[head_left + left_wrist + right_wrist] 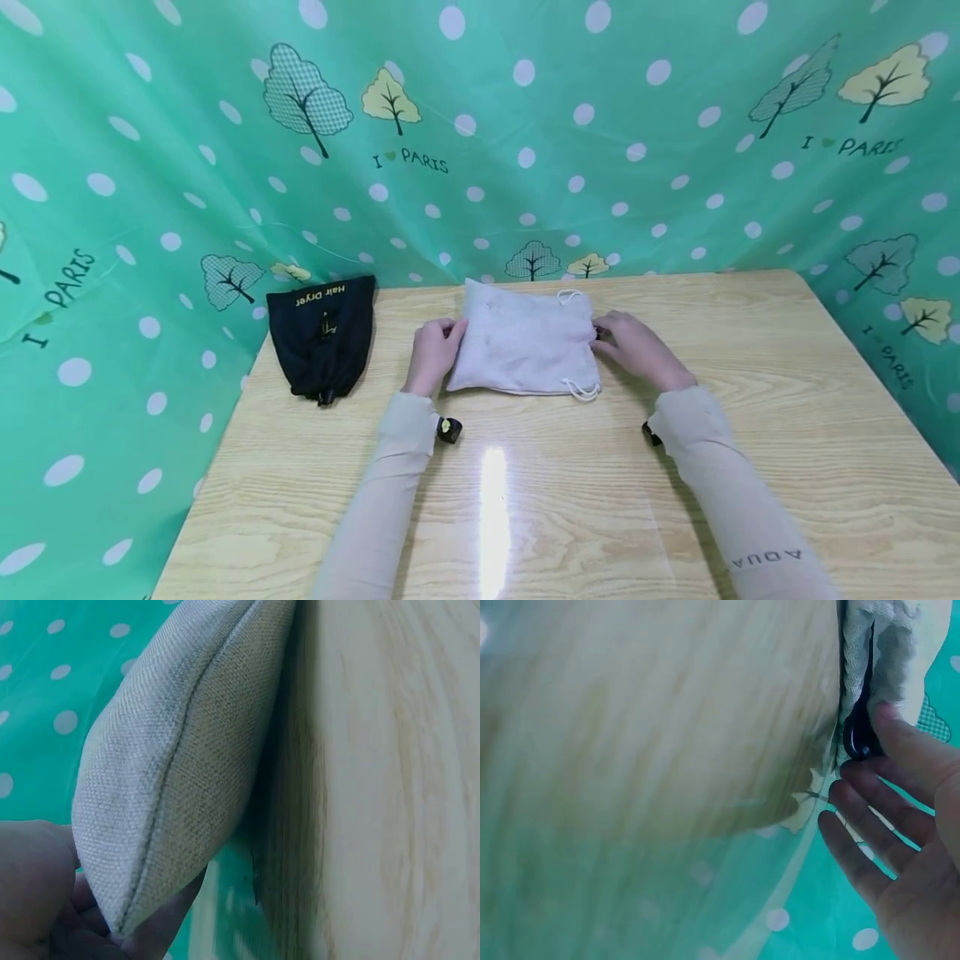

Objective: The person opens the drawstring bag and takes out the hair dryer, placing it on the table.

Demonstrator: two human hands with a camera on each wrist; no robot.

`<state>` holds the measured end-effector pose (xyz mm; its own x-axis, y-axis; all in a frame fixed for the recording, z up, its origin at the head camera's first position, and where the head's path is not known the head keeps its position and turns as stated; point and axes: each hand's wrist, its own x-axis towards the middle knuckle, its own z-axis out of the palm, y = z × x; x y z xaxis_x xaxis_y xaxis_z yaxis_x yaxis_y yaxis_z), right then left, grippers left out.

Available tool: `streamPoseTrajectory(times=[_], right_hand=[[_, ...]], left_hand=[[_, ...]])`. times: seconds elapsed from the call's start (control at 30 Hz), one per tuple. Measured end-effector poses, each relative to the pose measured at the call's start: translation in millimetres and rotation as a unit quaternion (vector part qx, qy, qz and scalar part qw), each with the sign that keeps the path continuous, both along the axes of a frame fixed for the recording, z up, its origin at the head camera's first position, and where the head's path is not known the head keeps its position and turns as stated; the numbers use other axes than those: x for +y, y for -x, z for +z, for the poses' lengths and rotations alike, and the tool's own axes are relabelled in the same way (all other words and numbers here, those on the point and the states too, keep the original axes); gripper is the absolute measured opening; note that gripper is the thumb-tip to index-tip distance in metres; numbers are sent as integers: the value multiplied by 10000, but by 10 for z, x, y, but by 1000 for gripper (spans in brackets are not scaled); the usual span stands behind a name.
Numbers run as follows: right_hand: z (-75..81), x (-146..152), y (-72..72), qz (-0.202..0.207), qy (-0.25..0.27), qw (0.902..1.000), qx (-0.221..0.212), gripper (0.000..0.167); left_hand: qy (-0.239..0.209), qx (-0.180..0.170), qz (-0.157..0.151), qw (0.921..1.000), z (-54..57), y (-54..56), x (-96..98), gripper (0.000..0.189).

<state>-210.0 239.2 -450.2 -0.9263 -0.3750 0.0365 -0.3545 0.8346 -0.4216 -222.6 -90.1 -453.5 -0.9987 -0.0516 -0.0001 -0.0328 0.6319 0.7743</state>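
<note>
A light grey cloth drawstring pouch (525, 342) lies flat on the table, white cord loops at its right end. My left hand (437, 354) holds its closed left end. In the left wrist view the thumb is on one side of the stuffed pouch (169, 757) and fingers are on the other. At the pouch's open right end is my right hand (637, 346). The right wrist view shows a glossy black rounded piece (860, 739) poking out of the mouth, between thumb and fingers; the other fingers are spread. The rest of that piece is hidden inside.
A black drawstring bag (321, 337) printed "Hair Dryer" lies at the table's back left. The wood-grain table (570, 517) reaches back to a green curtain (480, 192) with white dots and trees, which also hangs along both sides.
</note>
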Motion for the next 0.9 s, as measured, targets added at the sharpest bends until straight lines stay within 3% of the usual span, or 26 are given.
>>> streamPoseTrajectory(times=[0.2,0.33,0.57,0.9], right_hand=[[15,-50,0,76,29,10000,-18,41],[-6,-82,19,-99,65,9998,-166,43],[-20,-95,39,-367,88,9990,-251,35],[6,-101,48,-345,184,9991,-147,30]], left_hand=[[-104,-75,89,9999,-17,7,-14,37],[-149,-17,83,9999,-32,18,-10,34],[-247,37,72,9997,-47,33,5,25],[-31,63,153,9999,-56,61,-55,19]])
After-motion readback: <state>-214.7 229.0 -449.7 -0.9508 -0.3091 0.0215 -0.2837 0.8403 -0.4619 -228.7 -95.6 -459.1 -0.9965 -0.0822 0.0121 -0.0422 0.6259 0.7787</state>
